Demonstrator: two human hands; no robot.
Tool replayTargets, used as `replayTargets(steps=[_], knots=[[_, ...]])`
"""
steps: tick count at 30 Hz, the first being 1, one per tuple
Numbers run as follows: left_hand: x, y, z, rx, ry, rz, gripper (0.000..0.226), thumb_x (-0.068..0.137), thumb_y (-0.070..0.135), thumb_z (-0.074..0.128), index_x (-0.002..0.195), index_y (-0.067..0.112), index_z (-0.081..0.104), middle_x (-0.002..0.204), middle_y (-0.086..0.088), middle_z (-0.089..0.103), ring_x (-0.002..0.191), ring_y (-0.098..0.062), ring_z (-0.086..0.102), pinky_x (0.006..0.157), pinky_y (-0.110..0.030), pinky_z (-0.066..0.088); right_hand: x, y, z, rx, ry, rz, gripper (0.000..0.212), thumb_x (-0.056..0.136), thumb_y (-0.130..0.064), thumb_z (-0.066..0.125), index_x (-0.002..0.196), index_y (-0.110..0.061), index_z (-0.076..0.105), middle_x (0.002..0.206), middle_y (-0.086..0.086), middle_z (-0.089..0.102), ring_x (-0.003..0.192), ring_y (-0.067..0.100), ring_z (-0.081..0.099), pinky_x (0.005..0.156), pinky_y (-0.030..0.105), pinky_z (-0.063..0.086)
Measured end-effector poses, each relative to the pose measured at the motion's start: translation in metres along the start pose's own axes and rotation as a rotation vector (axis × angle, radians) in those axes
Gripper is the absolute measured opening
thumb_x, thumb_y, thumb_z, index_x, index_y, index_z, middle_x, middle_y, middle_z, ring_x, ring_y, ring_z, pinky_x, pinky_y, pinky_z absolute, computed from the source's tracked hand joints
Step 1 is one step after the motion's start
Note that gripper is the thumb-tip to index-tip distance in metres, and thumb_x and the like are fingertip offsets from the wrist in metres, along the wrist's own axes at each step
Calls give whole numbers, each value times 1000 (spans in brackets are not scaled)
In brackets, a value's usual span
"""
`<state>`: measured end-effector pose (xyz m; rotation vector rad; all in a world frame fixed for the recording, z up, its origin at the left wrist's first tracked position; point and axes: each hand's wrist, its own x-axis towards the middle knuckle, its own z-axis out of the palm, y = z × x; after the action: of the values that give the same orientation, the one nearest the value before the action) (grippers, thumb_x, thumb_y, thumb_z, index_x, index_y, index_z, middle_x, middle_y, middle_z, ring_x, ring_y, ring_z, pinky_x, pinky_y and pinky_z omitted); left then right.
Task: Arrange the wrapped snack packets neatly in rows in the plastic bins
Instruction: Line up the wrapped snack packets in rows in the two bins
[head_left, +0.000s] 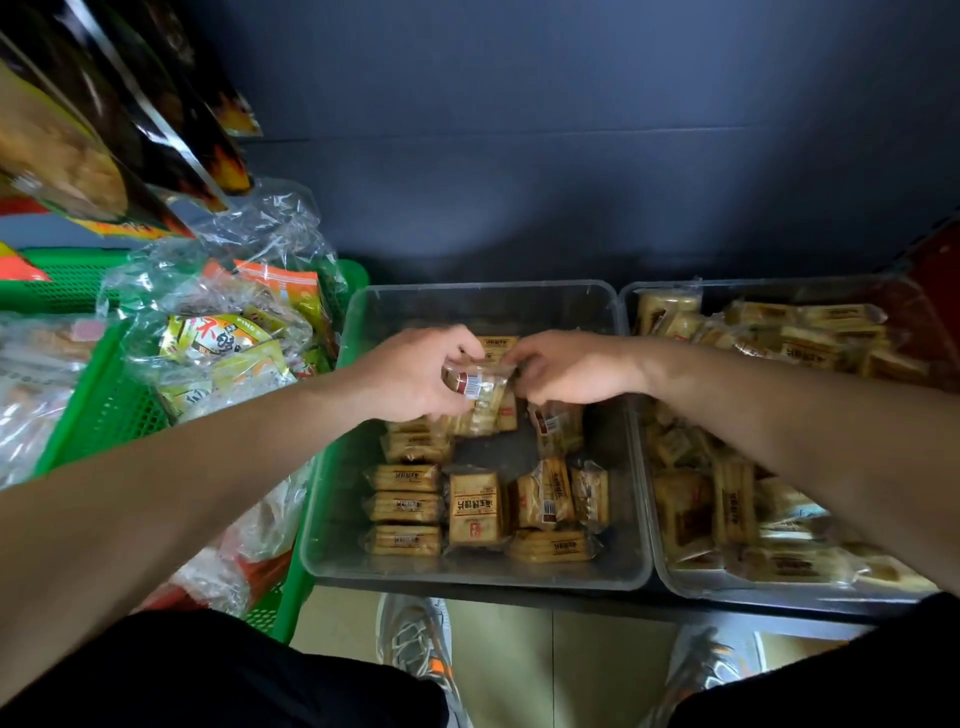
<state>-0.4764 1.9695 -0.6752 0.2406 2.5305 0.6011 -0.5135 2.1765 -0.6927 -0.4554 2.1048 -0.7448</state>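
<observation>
Head view: left hand (415, 374) clamps a snack packet (475, 384), right hand (566, 366) meets its far end — grip unclear — above the bin (483, 299) beneath both hands; I judge it is being squared for a row.

A shop (snacks, mostly): hanging snack bags (104, 130), green baskets (109, 410) of bagged goods (223, 343), clear bins (483, 299) of wrapped packets (475, 512).

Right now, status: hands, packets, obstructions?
Left hand grips packet over left clear bin. Right hand at its other end, grip unclear. Loose packets lie askew in bin. Nothing blocking.
</observation>
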Motion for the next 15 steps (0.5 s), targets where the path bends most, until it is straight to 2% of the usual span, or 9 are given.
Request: replayTargets(steps=[1,2,5,8,9,11,12,15], knots=[[-7,7,-10,-5,29,15,47,81,17,81,121,30,59,98,12,70,68,-5,70,68,-25,53,-9,-4,-3,102,11,15,33,99,-11,55,132,-16,57,102,0,71,85,12,71,75,27,57],[-16,16,-18,-14,66,35,45,79,13,80,115,32,61,94,10,71,67,-3,69,68,-26,55,-20,-9,-5,200,27,32,30,102,-11,49,131,-16,56,109,4,72,89,17,73,80,31,60],[-46,38,-25,-69,174,149,43,74,15,82,104,40,63,106,17,60,93,0,60,91,-26,49,-56,-27,-9,379,108,64,30,109,-22,38,133,-15,54,118,15,71,93,26,75,87,38,61],[-78,60,-18,-263,227,225,35,70,23,87,99,35,71,116,12,55,107,1,57,96,-15,44,-92,-40,-1,410,244,38,39,104,-31,54,141,-17,50,119,9,70,93,21,74,84,33,61],[-85,65,-16,-330,256,246,30,70,27,87,96,33,73,116,10,56,109,0,57,96,-17,45,-104,-43,5,412,287,26,45,101,-28,60,144,-18,47,118,7,69,94,20,73,84,33,61],[-97,74,-13,-393,348,282,17,74,32,84,88,30,74,113,9,58,112,-3,58,101,-28,47,-125,-45,17,451,375,1,56,97,-20,66,147,-18,42,113,4,69,96,20,71,86,36,61],[-101,78,-13,-402,386,291,13,77,27,83,85,31,74,111,10,59,113,-3,58,103,-33,46,-135,-47,22,483,410,-7,58,97,-19,67,148,-17,41,111,4,69,97,20,71,85,36,61],[-111,85,-6,-462,444,279,33,79,5,81,84,34,66,111,16,55,112,-4,58,104,-33,47,-159,-48,31,618,458,-41,60,98,-16,65,152,-16,38,116,10,69,93,22,68,70,24,57]])
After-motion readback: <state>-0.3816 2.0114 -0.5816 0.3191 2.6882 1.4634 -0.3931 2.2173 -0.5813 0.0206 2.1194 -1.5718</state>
